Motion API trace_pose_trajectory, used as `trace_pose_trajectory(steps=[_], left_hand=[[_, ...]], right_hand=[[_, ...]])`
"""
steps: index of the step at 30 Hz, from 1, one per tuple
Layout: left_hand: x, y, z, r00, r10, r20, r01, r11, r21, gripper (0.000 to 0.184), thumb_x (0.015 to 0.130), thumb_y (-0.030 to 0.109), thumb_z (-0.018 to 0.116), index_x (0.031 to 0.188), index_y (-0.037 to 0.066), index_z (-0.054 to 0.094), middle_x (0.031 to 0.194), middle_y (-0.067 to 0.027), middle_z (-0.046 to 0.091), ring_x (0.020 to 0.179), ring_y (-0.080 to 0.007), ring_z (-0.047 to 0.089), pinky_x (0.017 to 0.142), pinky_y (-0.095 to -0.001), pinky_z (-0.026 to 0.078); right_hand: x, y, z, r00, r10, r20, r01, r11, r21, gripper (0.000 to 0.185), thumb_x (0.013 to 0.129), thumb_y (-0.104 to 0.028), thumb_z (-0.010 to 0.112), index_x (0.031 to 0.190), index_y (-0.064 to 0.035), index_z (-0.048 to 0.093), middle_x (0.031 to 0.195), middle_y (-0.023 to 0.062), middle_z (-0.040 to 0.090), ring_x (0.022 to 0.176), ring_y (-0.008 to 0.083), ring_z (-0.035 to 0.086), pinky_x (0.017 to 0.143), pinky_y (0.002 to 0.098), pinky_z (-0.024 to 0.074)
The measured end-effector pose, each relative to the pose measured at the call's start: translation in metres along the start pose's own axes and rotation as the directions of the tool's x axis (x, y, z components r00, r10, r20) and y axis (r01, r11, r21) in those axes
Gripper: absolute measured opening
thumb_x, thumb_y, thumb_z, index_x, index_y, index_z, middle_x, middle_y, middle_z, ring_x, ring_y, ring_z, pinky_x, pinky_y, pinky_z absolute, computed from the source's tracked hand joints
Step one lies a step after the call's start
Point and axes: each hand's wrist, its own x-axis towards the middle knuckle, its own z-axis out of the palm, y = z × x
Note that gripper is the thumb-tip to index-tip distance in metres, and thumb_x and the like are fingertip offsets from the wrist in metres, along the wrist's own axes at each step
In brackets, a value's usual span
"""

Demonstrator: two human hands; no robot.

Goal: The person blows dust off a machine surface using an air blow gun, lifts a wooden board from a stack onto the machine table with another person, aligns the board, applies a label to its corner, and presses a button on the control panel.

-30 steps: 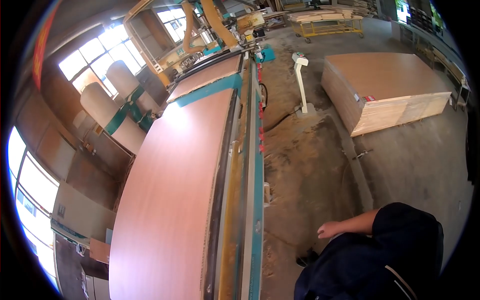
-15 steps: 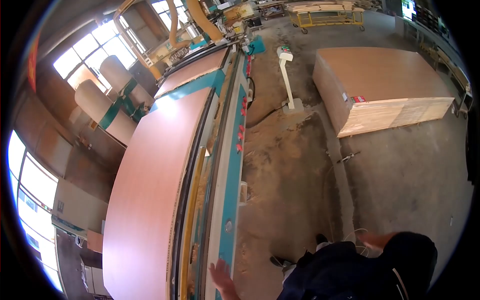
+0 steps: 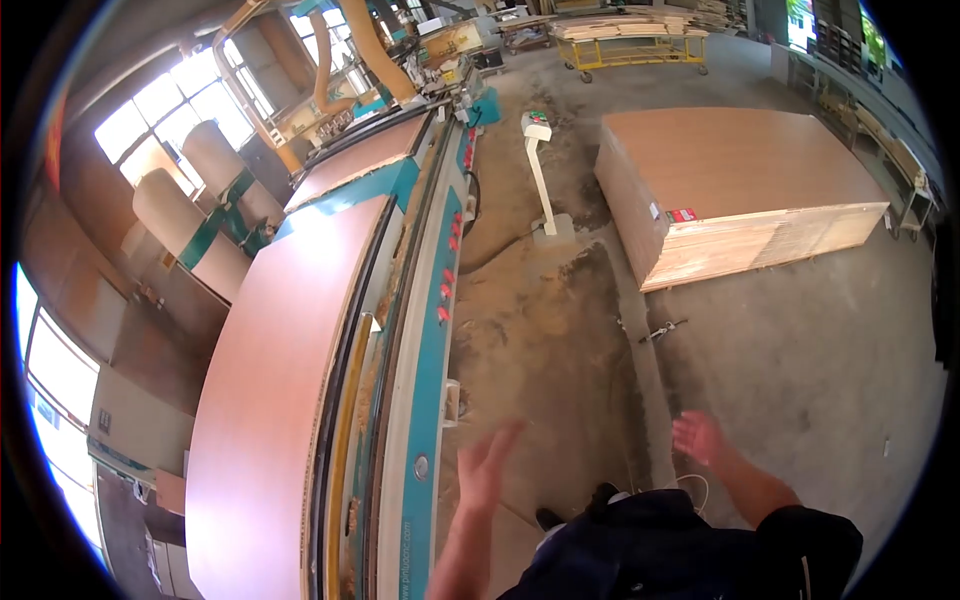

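Note:
My left hand (image 3: 486, 466) is raised over the floor beside the machine's teal side rail (image 3: 418, 430), fingers apart and holding nothing. Out to the right, my right hand (image 3: 698, 438) hangs above the concrete floor, its fingers loosely spread and slightly blurred, with nothing visible in it. Along the left lies a large pinkish wood panel (image 3: 270, 390) on the machine bed, nearest to my left hand but not touched. A yellow bar (image 3: 345, 440) runs beside the panel's edge.
A stack of brown boards (image 3: 740, 160) stands on the floor ahead right. Between it and the machine rises a cream control pedestal (image 3: 541, 180). A small metal tool (image 3: 663, 330) lies on the floor. Farther back is a yellow cart (image 3: 630, 50) loaded with boards.
My left hand has lifted away from the machine's rail and moved right. My right hand has come up and forward from beside my body. The view has shifted slightly.

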Motion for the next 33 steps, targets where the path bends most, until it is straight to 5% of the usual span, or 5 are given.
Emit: trace_pose_trajectory(steps=[11, 13, 16, 24, 33], left_hand=[[-0.058, 0.196, 0.123, 0.406, 0.904, -0.134, -0.413, 0.051, -0.909, 0.047, 0.093, 0.043, 0.051, 0.097, -0.001, 0.065, 0.101, -0.0225, 0.058, 0.090, -0.0324, 0.055, 0.074, -0.0452, 0.049], [-0.070, 0.205, 0.138, 0.518, 0.829, -0.211, -0.401, 0.017, -0.916, 0.044, 0.094, 0.039, 0.051, 0.086, -0.001, 0.066, 0.089, -0.0186, 0.059, 0.079, -0.0281, 0.055, 0.067, -0.0402, 0.049], [-0.049, 0.205, 0.146, 0.405, 0.887, -0.222, -0.370, -0.063, -0.927, 0.040, 0.094, 0.037, 0.053, 0.081, 0.000, 0.065, 0.084, -0.0152, 0.059, 0.074, -0.0264, 0.054, 0.064, -0.0367, 0.049], [-0.025, 0.200, 0.122, 0.379, 0.918, 0.116, -0.512, 0.312, -0.800, 0.029, 0.089, 0.030, 0.060, 0.069, 0.010, 0.054, 0.077, -0.0060, 0.058, 0.072, -0.0248, 0.054, 0.065, -0.0367, 0.049], [-0.021, 0.212, 0.128, 0.002, 0.984, 0.177, -0.923, 0.070, -0.378, 0.007, 0.081, 0.011, 0.062, 0.082, 0.007, 0.057, 0.088, -0.0098, 0.061, 0.084, -0.0270, 0.060, 0.074, -0.0396, 0.051]], right_hand=[[0.029, 0.069, 0.003, 0.990, 0.128, 0.063, -0.018, 0.552, -0.834, 0.022, 0.082, -0.027, 0.061, 0.092, -0.0081, 0.065, 0.082, 0.0036, 0.064, 0.083, 0.0152, 0.062, 0.071, 0.0321, 0.0488], [0.069, 0.126, -0.057, 0.735, 0.021, 0.678, 0.678, -0.016, -0.735, 0.021, 0.081, -0.025, 0.061, 0.092, -0.0070, 0.064, 0.079, 0.0059, 0.064, 0.081, 0.0160, 0.063, 0.071, 0.0331, 0.0489], [0.002, 0.100, 0.002, 0.984, 0.074, 0.163, 0.135, 0.290, -0.947, 0.019, 0.078, -0.019, 0.059, 0.093, -0.0075, 0.065, 0.083, 0.0081, 0.066, 0.083, 0.0224, 0.063, 0.072, 0.0348, 0.0487], [0.086, 0.104, -0.141, 0.868, -0.306, 0.391, 0.464, 0.222, -0.857, 0.019, 0.074, -0.018, 0.059, 0.090, -0.0147, 0.069, 0.090, 0.0066, 0.067, 0.088, 0.0269, 0.063, 0.075, 0.0381, 0.0511], [0.091, 0.145, -0.226, 0.857, -0.070, 0.510, 0.386, -0.568, -0.727, 0.023, 0.078, -0.018, 0.055, 0.096, -0.0157, 0.068, 0.100, 0.0085, 0.066, 0.098, 0.0274, 0.062, 0.081, 0.0389, 0.0501]])
